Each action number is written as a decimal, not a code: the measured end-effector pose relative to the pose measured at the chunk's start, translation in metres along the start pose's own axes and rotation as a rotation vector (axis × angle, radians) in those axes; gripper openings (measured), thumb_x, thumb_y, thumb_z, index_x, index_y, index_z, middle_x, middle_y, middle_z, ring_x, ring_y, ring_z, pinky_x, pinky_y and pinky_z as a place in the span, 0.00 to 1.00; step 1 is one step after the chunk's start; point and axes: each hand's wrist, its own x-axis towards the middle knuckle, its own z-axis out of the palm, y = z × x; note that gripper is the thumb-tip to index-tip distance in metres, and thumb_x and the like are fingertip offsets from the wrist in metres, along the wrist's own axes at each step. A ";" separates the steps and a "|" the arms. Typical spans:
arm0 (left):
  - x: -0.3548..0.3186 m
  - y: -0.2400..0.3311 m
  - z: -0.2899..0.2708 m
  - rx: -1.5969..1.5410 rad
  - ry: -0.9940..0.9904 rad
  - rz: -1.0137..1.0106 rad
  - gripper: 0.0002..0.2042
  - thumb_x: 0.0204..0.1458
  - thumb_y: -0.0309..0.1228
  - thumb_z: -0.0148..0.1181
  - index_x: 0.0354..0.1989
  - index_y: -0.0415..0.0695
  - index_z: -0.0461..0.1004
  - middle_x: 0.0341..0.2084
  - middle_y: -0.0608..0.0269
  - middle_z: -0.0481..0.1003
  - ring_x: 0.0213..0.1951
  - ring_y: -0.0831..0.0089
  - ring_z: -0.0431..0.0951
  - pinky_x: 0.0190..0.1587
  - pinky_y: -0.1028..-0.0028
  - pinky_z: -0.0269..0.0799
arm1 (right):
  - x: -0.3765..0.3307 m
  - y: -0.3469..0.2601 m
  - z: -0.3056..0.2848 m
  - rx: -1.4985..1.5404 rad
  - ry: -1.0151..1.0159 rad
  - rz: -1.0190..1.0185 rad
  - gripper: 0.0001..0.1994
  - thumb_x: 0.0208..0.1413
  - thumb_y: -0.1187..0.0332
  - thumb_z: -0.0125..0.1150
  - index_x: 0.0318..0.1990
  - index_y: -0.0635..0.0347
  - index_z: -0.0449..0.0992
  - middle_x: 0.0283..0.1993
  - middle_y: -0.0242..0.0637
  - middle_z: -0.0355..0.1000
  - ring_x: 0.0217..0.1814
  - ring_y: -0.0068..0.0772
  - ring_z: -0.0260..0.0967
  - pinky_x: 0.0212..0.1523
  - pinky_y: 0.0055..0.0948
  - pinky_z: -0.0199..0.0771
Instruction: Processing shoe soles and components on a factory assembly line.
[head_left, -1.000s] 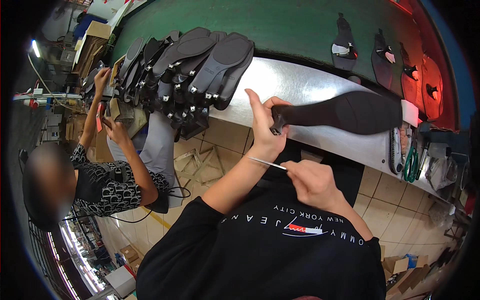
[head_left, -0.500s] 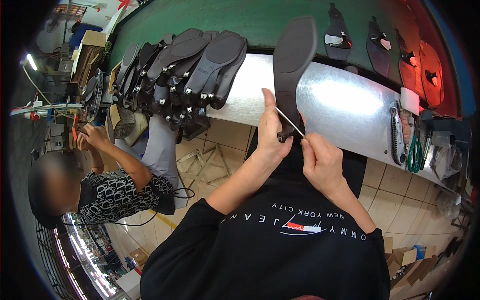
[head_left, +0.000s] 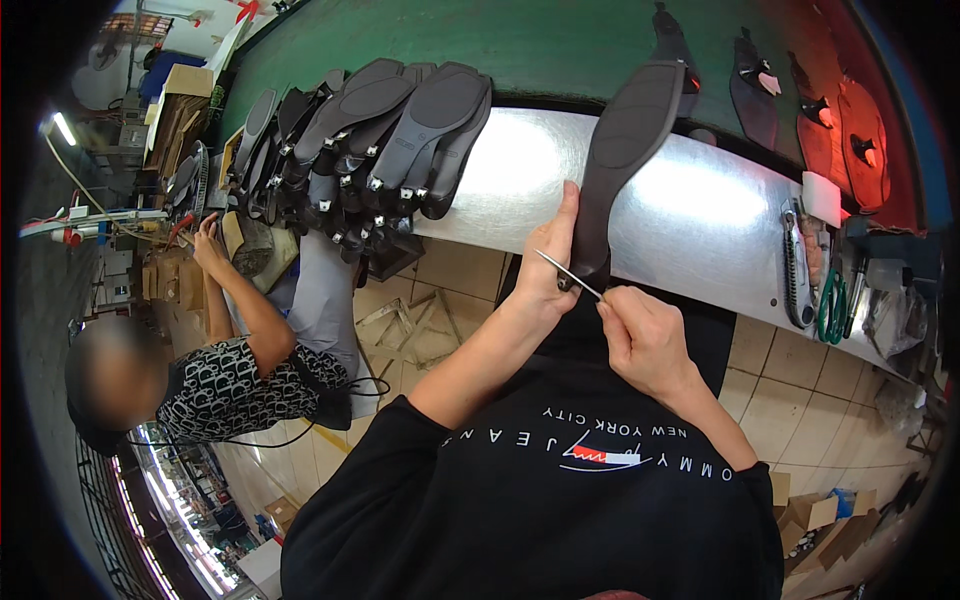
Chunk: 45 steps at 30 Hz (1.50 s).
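Observation:
A dark shoe (head_left: 632,135) is gripped near its heel by my left hand (head_left: 545,268), sole facing up and toe pointing away from me over the metal table edge. My left thumb is stretched up along its side while the other fingers go behind the heel, partly hidden. My right hand (head_left: 645,335) is closed around a thin pointed metal rod (head_left: 568,271); its handle end is hidden in my fist. The rod crosses in front of the heel, its tip near my left palm. I cannot tell whether it touches the shoe.
Left on the metal table (head_left: 530,150) lies a pile of dark shoes (head_left: 425,130), soles up. Beyond runs a green belt (head_left: 560,50) with several shoe parts (head_left: 755,90). A utility knife (head_left: 796,270) and green-handled scissors (head_left: 831,305) lie right. A co-worker (head_left: 235,380) sits left.
The shoe has swung to the right and come down a little toward me. The rod's tip has moved lower and left, off the heel's upper part. The co-worker's hands have shifted.

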 end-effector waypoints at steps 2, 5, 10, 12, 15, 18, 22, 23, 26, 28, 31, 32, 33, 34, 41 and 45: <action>0.003 -0.003 -0.002 0.033 -0.012 -0.020 0.26 0.57 0.58 0.49 0.26 0.44 0.70 0.13 0.63 0.69 0.16 0.71 0.72 0.21 0.71 0.70 | -0.002 0.005 0.000 0.028 -0.003 -0.084 0.06 0.50 0.75 0.59 0.27 0.59 0.68 0.23 0.39 0.67 0.25 0.42 0.69 0.24 0.34 0.68; 0.025 -0.011 -0.015 -0.062 -0.069 -0.073 0.26 0.58 0.57 0.47 0.30 0.42 0.71 0.18 0.62 0.72 0.21 0.70 0.74 0.24 0.70 0.71 | -0.016 -0.021 0.012 0.111 -0.279 -0.227 0.05 0.42 0.75 0.61 0.28 0.56 0.72 0.24 0.36 0.69 0.26 0.39 0.71 0.26 0.35 0.72; 0.006 -0.002 -0.005 -0.141 -0.103 -0.058 0.22 0.62 0.50 0.46 0.39 0.41 0.71 0.28 0.60 0.75 0.29 0.67 0.77 0.34 0.69 0.75 | 0.006 -0.004 -0.012 0.251 0.104 0.098 0.14 0.48 0.76 0.64 0.44 0.61 0.75 0.24 0.32 0.65 0.20 0.26 0.61 0.22 0.23 0.62; 0.002 -0.007 -0.008 -0.081 -0.200 -0.118 0.16 0.63 0.41 0.46 0.38 0.39 0.72 0.29 0.57 0.77 0.28 0.68 0.78 0.35 0.70 0.76 | 0.016 -0.009 -0.018 0.290 0.112 0.201 0.19 0.48 0.77 0.64 0.51 0.62 0.74 0.23 0.27 0.63 0.18 0.17 0.56 0.21 0.17 0.57; -0.013 -0.006 -0.005 0.123 -0.231 0.046 0.14 0.63 0.36 0.46 0.38 0.38 0.73 0.28 0.57 0.76 0.27 0.71 0.78 0.34 0.74 0.75 | 0.023 0.007 -0.009 0.272 0.066 0.139 0.31 0.45 0.77 0.68 0.61 0.60 0.67 0.25 0.24 0.59 0.21 0.13 0.50 0.21 0.14 0.52; -0.008 -0.009 -0.005 0.091 -0.231 0.121 0.10 0.61 0.33 0.51 0.38 0.39 0.75 0.28 0.67 0.76 0.31 0.78 0.76 0.33 0.79 0.71 | 0.029 0.008 -0.007 0.555 0.113 0.330 0.32 0.43 0.77 0.70 0.60 0.61 0.69 0.26 0.22 0.58 0.24 0.11 0.51 0.24 0.14 0.52; -0.004 -0.009 -0.005 0.122 -0.208 0.211 0.10 0.60 0.32 0.53 0.36 0.38 0.77 0.28 0.68 0.76 0.30 0.82 0.74 0.32 0.81 0.70 | 0.043 0.017 -0.011 0.442 0.065 0.185 0.22 0.43 0.76 0.69 0.50 0.61 0.77 0.23 0.28 0.62 0.22 0.17 0.57 0.22 0.20 0.57; -0.005 -0.009 -0.005 0.139 -0.233 0.266 0.10 0.60 0.32 0.53 0.35 0.38 0.77 0.28 0.68 0.76 0.30 0.82 0.74 0.33 0.81 0.70 | 0.044 0.016 -0.009 0.441 0.062 0.180 0.22 0.43 0.76 0.69 0.50 0.61 0.77 0.23 0.28 0.62 0.22 0.17 0.57 0.22 0.20 0.57; -0.023 0.004 -0.005 0.074 -0.190 0.244 0.10 0.60 0.30 0.53 0.32 0.37 0.78 0.27 0.66 0.77 0.30 0.81 0.75 0.35 0.81 0.70 | 0.048 0.011 0.006 0.290 0.173 0.037 0.16 0.44 0.77 0.68 0.43 0.61 0.79 0.22 0.34 0.66 0.21 0.27 0.61 0.23 0.25 0.61; -0.025 -0.005 -0.005 0.101 -0.085 0.330 0.09 0.59 0.27 0.53 0.31 0.38 0.78 0.28 0.67 0.77 0.30 0.80 0.75 0.36 0.79 0.71 | 0.044 0.003 0.013 0.162 0.259 -0.086 0.13 0.45 0.78 0.66 0.41 0.62 0.79 0.22 0.38 0.68 0.21 0.33 0.63 0.23 0.29 0.63; 0.004 -0.020 -0.007 0.162 -0.157 0.340 0.09 0.58 0.27 0.56 0.43 0.38 0.77 0.35 0.64 0.79 0.38 0.79 0.76 0.40 0.78 0.72 | 0.037 0.016 0.013 0.051 0.292 -0.081 0.19 0.48 0.80 0.64 0.51 0.61 0.77 0.28 0.39 0.72 0.25 0.28 0.65 0.28 0.26 0.66; 0.003 -0.016 -0.003 0.138 -0.109 0.487 0.10 0.57 0.29 0.58 0.44 0.37 0.78 0.34 0.67 0.79 0.37 0.82 0.75 0.41 0.80 0.71 | 0.042 0.015 0.011 0.091 0.292 -0.149 0.21 0.48 0.81 0.62 0.53 0.61 0.76 0.26 0.34 0.69 0.24 0.25 0.62 0.27 0.23 0.64; -0.007 0.004 -0.002 0.158 -0.171 0.522 0.11 0.56 0.30 0.59 0.44 0.36 0.78 0.35 0.69 0.78 0.37 0.85 0.74 0.41 0.81 0.70 | 0.041 0.008 0.004 0.092 0.257 -0.099 0.25 0.46 0.81 0.64 0.55 0.60 0.74 0.27 0.33 0.70 0.21 0.23 0.60 0.23 0.22 0.63; -0.015 0.028 -0.007 0.207 -0.113 0.580 0.10 0.57 0.29 0.58 0.42 0.35 0.78 0.34 0.70 0.77 0.36 0.85 0.73 0.39 0.81 0.70 | 0.037 0.004 0.003 0.192 0.221 0.069 0.30 0.45 0.81 0.64 0.60 0.59 0.69 0.25 0.28 0.63 0.21 0.18 0.55 0.22 0.18 0.58; -0.046 0.228 -0.106 0.509 0.328 1.168 0.13 0.53 0.30 0.64 0.43 0.35 0.78 0.34 0.63 0.79 0.36 0.80 0.76 0.42 0.78 0.72 | 0.025 0.045 -0.015 0.300 0.277 0.273 0.23 0.53 0.80 0.54 0.59 0.62 0.66 0.31 0.28 0.60 0.25 0.14 0.55 0.24 0.16 0.55; -0.038 0.339 -0.213 0.495 0.537 1.092 0.14 0.53 0.34 0.63 0.43 0.36 0.80 0.37 0.64 0.80 0.37 0.78 0.76 0.43 0.76 0.69 | 0.008 0.084 -0.036 0.140 0.215 0.326 0.17 0.54 0.80 0.53 0.52 0.64 0.73 0.31 0.31 0.63 0.27 0.19 0.59 0.27 0.20 0.60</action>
